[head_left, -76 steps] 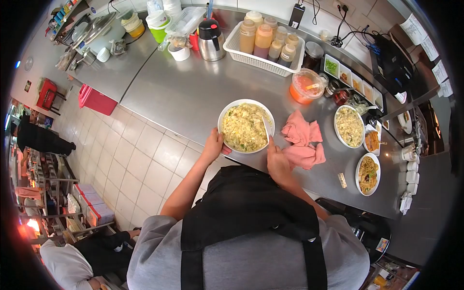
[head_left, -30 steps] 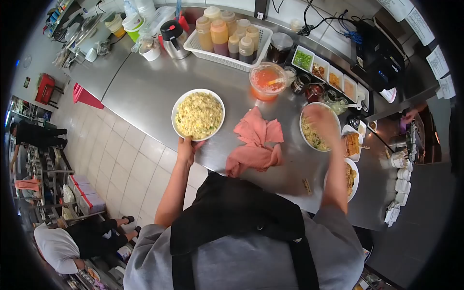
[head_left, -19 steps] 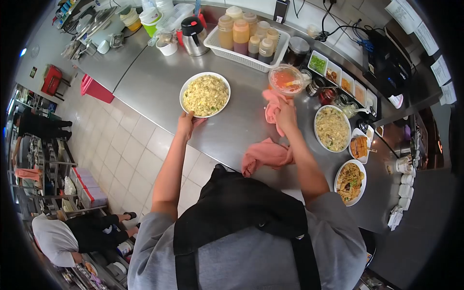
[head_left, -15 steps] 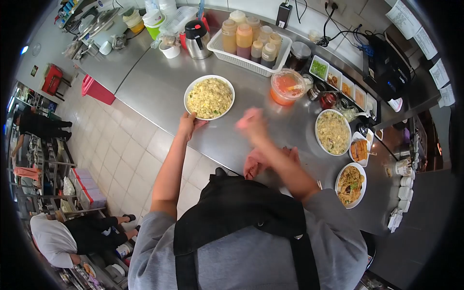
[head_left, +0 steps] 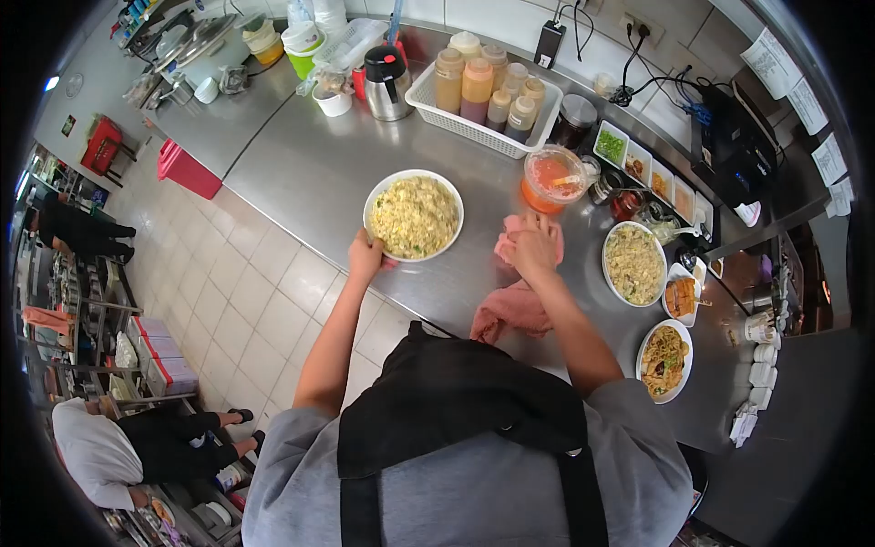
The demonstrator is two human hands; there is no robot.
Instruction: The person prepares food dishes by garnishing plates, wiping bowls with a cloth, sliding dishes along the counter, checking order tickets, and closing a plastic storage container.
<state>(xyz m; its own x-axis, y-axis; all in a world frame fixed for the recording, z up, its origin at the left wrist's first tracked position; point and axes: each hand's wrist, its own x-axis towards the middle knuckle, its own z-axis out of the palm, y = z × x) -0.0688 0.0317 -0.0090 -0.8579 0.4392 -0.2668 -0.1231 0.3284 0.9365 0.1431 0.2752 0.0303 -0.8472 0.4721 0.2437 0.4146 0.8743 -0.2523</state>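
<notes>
Two bare hands work over the brushed stainless-steel counter [head_left: 301, 155], and the likeliest mishap, I judge, lies by the right hand [head_left: 534, 247]: it presses a crumpled pink cloth [head_left: 504, 242] just beside the round clear plastic tub of orange-red liquid [head_left: 554, 179], so a push too far forward could jog the tub and slop some out. The round white bowl heaped with yellow fried rice [head_left: 413, 216] sits near the counter's front edge; a sudden pull by the left hand [head_left: 366, 253] could tilt it and shed grains from the mound. A second rumpled pink cloth [head_left: 512, 311] lies under the right forearm and might get dragged along by it. As for pose, the left arm reaches forward nearly straight, thumb over the bowl's near-left rim and the other fingers clamped from below, mostly hidden. The right arm angles inward, palm down, fingers slightly bent and bearing on the first cloth; whether they pinch a fold of it I cannot tell.
</notes>
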